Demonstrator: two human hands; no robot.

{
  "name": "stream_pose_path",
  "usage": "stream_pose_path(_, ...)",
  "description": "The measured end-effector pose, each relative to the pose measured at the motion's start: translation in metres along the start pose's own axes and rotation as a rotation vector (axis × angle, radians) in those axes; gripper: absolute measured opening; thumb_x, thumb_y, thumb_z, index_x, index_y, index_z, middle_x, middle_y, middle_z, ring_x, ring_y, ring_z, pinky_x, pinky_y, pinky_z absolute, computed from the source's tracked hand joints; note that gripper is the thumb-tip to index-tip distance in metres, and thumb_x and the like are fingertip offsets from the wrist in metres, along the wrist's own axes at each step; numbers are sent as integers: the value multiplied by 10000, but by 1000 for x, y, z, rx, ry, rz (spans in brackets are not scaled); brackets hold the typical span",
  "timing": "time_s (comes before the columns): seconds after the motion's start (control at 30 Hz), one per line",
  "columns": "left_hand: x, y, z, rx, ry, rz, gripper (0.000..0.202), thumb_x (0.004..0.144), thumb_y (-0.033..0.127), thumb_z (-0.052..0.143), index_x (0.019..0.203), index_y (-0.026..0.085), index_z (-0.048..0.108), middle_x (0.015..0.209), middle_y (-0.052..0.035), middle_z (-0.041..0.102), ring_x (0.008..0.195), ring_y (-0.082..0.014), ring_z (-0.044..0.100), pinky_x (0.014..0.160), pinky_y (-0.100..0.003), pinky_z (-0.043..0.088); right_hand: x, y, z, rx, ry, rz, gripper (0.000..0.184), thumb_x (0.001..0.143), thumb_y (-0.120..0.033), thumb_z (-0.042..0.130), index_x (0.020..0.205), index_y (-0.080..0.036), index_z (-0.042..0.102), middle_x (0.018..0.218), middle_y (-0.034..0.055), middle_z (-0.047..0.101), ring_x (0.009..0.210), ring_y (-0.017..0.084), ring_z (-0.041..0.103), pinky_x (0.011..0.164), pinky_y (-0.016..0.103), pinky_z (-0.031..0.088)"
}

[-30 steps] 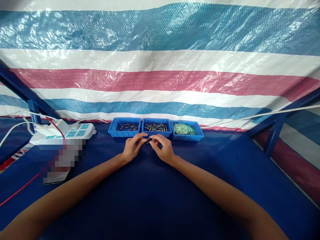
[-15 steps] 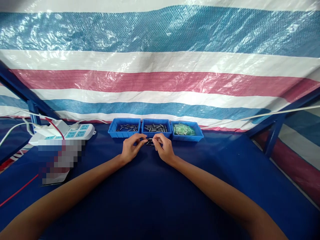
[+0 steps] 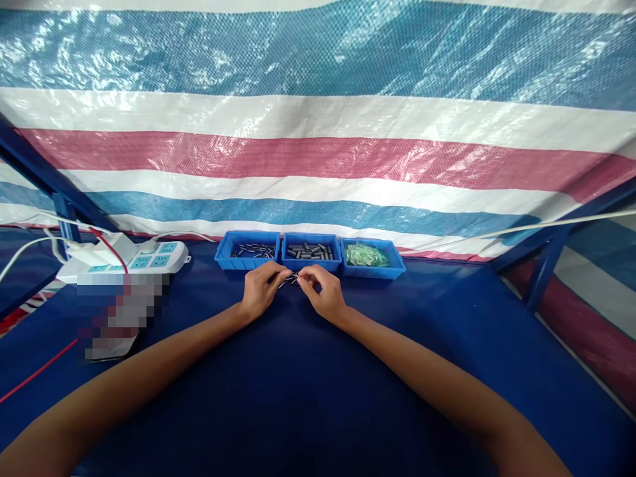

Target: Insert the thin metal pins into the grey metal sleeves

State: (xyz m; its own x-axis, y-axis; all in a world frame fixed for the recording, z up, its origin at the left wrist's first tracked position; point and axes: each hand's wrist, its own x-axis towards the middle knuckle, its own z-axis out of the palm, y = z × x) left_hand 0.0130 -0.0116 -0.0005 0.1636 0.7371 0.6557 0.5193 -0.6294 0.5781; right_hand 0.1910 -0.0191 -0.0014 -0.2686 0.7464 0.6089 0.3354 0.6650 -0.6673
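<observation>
My left hand [image 3: 262,290] is closed in a pinch, thumb against fingertips, just in front of the middle bin. Facing it, my right hand [image 3: 322,291] pinches too, their fingertips almost meeting. A thin metal pin [image 3: 294,274] shows between the fingertips; its ends are hidden by the fingers. Several more thin dark and shiny pins [image 3: 287,282] lie on the table just below. Behind the hands stand three blue bins: the left bin [image 3: 247,262] contains thin dark pins, the middle bin [image 3: 313,265] short dark grey cylinders, and the right bin [image 3: 373,271] a clear greenish plastic bag [image 3: 365,255].
A white power strip [image 3: 171,258] with plugs and cables sits at the left. In front of it is a blurred-out flat object [image 3: 119,324]. A red cable [image 3: 40,371] crosses the table's left side. A striped sheet [image 3: 318,156] hangs behind the blue table [image 3: 318,397].
My hands have drawn slightly closer together, and the thin piece between them shows less. The view has tilted slightly. The bins have stayed in place.
</observation>
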Motion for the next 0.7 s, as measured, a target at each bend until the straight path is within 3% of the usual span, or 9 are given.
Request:
stream_pose_path(0.37, 0, 0, -1, 7, -8, -20, 338, 874, 374, 537, 628, 151, 598, 560, 16, 557, 517, -89, 503, 533, -214, 383, 0, 0, 1, 3, 26, -32, 166, 908, -299, 490, 851, -190, 602, 768, 41, 609, 639, 138, 559, 610, 260, 463)
stream_pose_path(0.53, 0, 4, -2, -43, -47, 15, 201, 864, 327, 563, 793, 159, 646, 724, -10, 634, 595, -100, 541, 596, -226, 436, 2, 0, -1, -65, 61, -2, 307, 952, -263, 377, 696, -184, 527, 653, 16, 545, 618, 133, 531, 628, 258, 417)
stream_pose_path(0.7, 2, 4, -3, -73, -57, 70, 139, 867, 267, 568, 882, 167, 664, 844, -32, 681, 757, -132, 616, 714, -241, 483, 4, 1, -1, -58, 32, -5, 300, 951, -271, 383, 710, -179, 536, 671, 19, 558, 641, 136, 544, 641, 258, 413)
